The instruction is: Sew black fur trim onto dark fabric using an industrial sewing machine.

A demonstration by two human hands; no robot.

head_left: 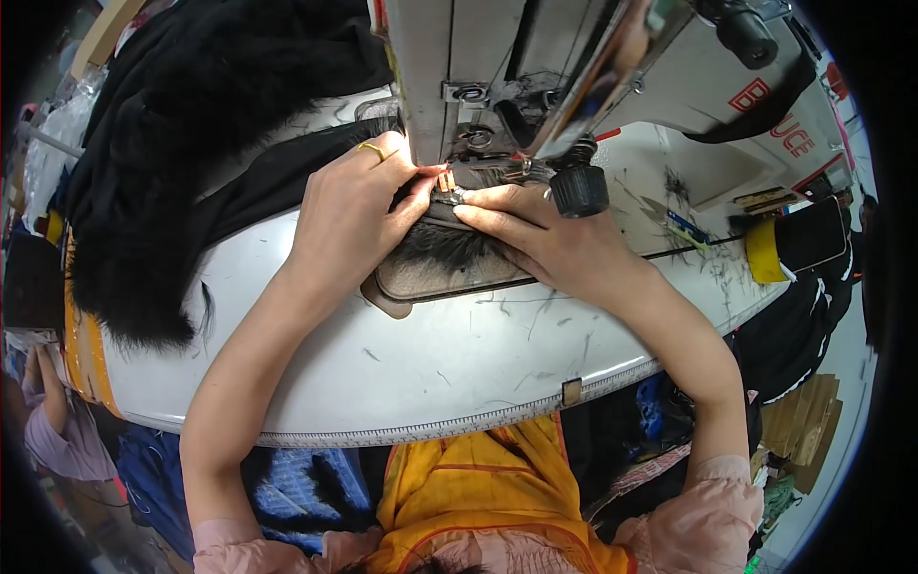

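Observation:
A black fabric piece with furry trim (440, 247) lies under the lit needle area of a white sewing machine (421, 77). My left hand (339, 210), wearing a gold-coloured ring, pinches the fabric between thumb and forefinger just left of the metal presser foot (447, 182). On the other side, my right hand (574, 239) grips the fabric, its fingertips pressed down close beside the foot; its thumb is mostly hidden. More black garment with fluffy edges (220, 105) spreads over the table to the left. The needle tip is too small to make out.
A black knob (579, 191) juts out above my right hand. Right of it lie small scissors (665, 212), a phone (813, 234) and a yellow roll (762, 251). Loose fluff dots the white tabletop (459, 354), whose near edge carries a measuring tape (459, 432). Another person (67, 435) is at far left.

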